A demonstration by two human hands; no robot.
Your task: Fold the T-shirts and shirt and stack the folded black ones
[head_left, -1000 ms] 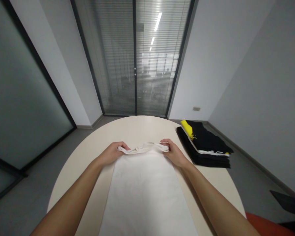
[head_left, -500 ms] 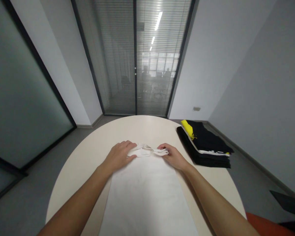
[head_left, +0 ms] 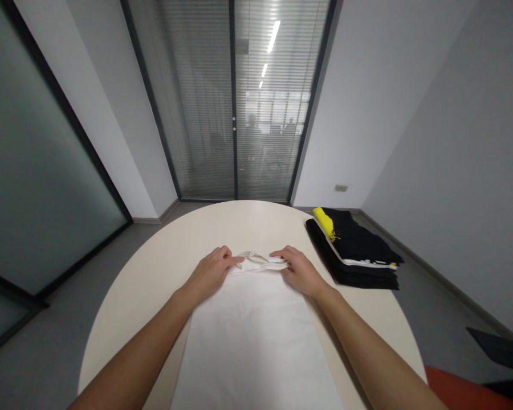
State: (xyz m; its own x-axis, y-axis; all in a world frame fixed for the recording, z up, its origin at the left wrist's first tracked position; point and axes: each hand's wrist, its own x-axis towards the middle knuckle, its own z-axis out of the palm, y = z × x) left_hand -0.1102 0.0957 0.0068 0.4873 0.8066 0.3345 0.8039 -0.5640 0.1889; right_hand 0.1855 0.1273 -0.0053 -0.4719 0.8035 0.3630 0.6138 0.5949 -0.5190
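Note:
A white garment [head_left: 256, 336] lies folded lengthwise on the round cream table [head_left: 162, 256], running from its far bunched end toward me. My left hand [head_left: 211, 272] rests flat on the far left corner of the cloth, fingers stretched out and pressing down. My right hand [head_left: 297, 270] lies flat on the far right corner, fingers extended over the bunched neck edge [head_left: 259, 262]. Neither hand grips the cloth.
A stack of folded black clothes [head_left: 354, 253] with a yellow piece and a white layer sits at the table's right edge. Glass doors with blinds stand behind the table. An orange seat [head_left: 461, 390] shows at the bottom right.
Both hands let go of the pinched far edge, moved slightly inward and flattened onto the cloth. The raised neck edge now lies lower on the table.

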